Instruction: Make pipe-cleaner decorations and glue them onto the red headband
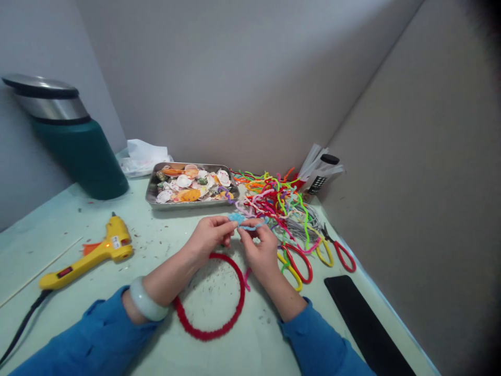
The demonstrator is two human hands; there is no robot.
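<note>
Between my two hands is a light blue pipe cleaner (236, 218), partly bunched into a fuzzy shape with a thin length running to the right. My left hand (211, 232) pinches the bunched part, its fingers closed. The thumb and fingers of my right hand (261, 248) are closed on the thin length. Below the hands a red fuzzy ring (209, 335) lies flat on the table, its upper left part covered by my left forearm. A short pink piece (246, 279) lies beside the ring, near my right wrist.
A metal tray (188, 206) of seashells stands behind my hands. Tangled coloured pipe cleaners (270, 198) spread to its right, with red-handled scissors (344, 256) nearby. At left are a yellow glue gun (90, 258), a thin stick (43, 271) and a green bottle (84, 156). A black strip (364, 324) lies right.
</note>
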